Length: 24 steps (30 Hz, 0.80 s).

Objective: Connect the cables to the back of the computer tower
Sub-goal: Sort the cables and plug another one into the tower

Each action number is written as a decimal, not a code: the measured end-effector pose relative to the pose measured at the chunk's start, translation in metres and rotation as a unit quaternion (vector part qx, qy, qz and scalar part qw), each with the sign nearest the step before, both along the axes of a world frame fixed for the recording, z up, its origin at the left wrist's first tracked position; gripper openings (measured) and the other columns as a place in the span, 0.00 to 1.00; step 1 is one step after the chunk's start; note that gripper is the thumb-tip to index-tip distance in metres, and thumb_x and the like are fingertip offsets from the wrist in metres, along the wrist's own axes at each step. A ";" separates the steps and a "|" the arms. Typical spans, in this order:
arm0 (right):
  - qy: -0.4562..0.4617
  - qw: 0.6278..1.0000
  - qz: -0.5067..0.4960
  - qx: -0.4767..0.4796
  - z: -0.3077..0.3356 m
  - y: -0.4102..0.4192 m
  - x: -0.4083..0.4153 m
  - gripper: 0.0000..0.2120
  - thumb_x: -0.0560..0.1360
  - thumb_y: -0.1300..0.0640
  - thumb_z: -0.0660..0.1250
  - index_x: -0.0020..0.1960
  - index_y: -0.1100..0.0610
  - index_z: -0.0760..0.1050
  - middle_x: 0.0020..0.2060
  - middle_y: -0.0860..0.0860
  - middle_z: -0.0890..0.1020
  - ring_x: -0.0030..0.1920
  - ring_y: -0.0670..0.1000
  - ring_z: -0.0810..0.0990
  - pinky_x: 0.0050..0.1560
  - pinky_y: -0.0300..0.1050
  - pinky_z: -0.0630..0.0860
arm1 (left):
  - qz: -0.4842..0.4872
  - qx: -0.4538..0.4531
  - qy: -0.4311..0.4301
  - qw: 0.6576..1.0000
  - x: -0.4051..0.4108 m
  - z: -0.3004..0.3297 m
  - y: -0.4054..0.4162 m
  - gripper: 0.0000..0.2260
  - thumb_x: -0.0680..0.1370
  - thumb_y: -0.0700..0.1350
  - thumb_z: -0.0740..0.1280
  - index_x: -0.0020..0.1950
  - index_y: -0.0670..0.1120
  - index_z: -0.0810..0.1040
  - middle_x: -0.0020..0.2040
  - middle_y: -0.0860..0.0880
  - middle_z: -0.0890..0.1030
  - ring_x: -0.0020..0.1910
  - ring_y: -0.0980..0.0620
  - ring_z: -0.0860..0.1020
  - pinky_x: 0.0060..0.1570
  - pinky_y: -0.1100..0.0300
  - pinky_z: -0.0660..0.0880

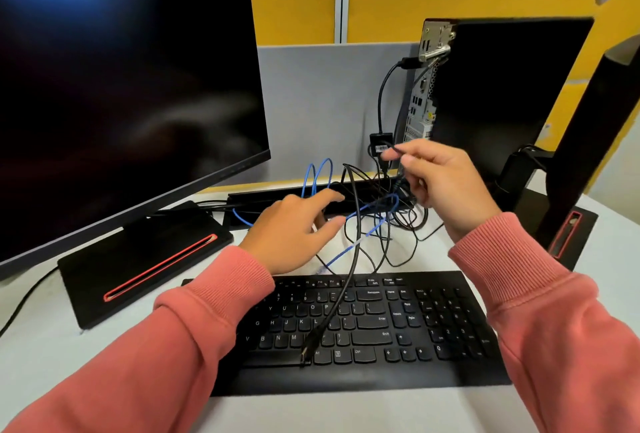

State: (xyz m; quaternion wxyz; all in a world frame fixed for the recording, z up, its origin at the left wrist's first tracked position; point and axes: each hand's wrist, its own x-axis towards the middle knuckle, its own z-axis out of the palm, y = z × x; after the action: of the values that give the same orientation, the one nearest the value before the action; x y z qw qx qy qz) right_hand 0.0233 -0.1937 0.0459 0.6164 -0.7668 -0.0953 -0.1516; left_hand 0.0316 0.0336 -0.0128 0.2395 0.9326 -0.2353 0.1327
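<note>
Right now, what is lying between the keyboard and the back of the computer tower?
In the head view, a tangle of black and blue cables lies on the desk between the keyboard and the computer tower. Both hands are in it.

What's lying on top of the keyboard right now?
A thick black cable runs down across the keyboard, its plug end resting near the bottom key row. Both sleeves cover the keyboard's outer ends, so those parts are hidden.

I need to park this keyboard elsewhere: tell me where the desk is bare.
Bare white desk lies left of the black keyboard, before the left monitor's black base, and along the near edge. Behind the keyboard, tangled black and blue cables crowd it.
</note>
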 end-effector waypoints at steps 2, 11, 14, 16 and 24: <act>0.017 0.999 0.041 -0.013 -0.001 -0.001 -0.003 0.14 0.79 0.68 0.60 0.46 0.60 0.84 0.28 0.52 0.69 0.28 0.45 0.67 0.27 0.34 0.63 | -0.009 -0.102 0.007 0.995 0.000 0.004 -0.013 0.20 0.81 0.58 0.64 0.73 0.63 0.67 0.36 0.55 0.81 0.34 0.55 0.81 0.46 0.50 0.81; -0.054 0.991 0.050 0.115 0.007 -0.010 -0.009 0.13 0.72 0.58 0.60 0.28 0.57 0.68 0.25 0.49 0.65 0.30 0.51 0.61 0.34 0.46 0.58 | -0.059 -0.237 0.168 0.955 0.005 0.003 -0.047 0.06 0.84 0.49 0.65 0.51 0.50 0.80 0.36 0.50 0.77 0.31 0.50 0.73 0.36 0.56 0.73; -0.089 0.993 -0.054 0.048 -0.003 -0.016 -0.008 0.25 0.80 0.57 0.65 0.25 0.50 0.65 0.25 0.44 0.62 0.29 0.46 0.60 0.33 0.40 0.61 | -0.024 -0.188 0.071 0.979 0.004 -0.003 -0.040 0.11 0.85 0.47 0.61 0.50 0.49 0.82 0.41 0.52 0.80 0.40 0.58 0.75 0.43 0.58 0.70; -0.088 0.985 -0.144 -0.017 -0.014 -0.019 -0.005 0.23 0.81 0.54 0.64 0.28 0.55 0.67 0.25 0.45 0.64 0.29 0.45 0.62 0.33 0.41 0.63 | -0.008 -0.194 0.012 0.981 0.004 -0.002 -0.038 0.12 0.85 0.44 0.61 0.47 0.47 0.82 0.44 0.52 0.76 0.45 0.61 0.74 0.47 0.63 0.68; -0.010 0.944 -0.188 -0.271 -0.033 -0.008 -0.002 0.30 0.77 0.65 0.63 0.75 0.45 0.64 0.66 0.49 0.70 0.67 0.54 0.67 0.70 0.60 0.66 | -0.024 -0.173 -0.057 0.983 0.006 0.009 -0.047 0.12 0.86 0.49 0.59 0.48 0.50 0.80 0.40 0.55 0.81 0.45 0.54 0.77 0.49 0.49 0.75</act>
State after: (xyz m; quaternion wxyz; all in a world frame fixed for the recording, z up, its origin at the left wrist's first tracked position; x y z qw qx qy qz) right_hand 0.0213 -0.2019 0.0129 0.3444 -0.9075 0.0072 -0.2405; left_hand 0.0379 -0.0131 -0.0035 0.3869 0.8619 -0.2444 0.2185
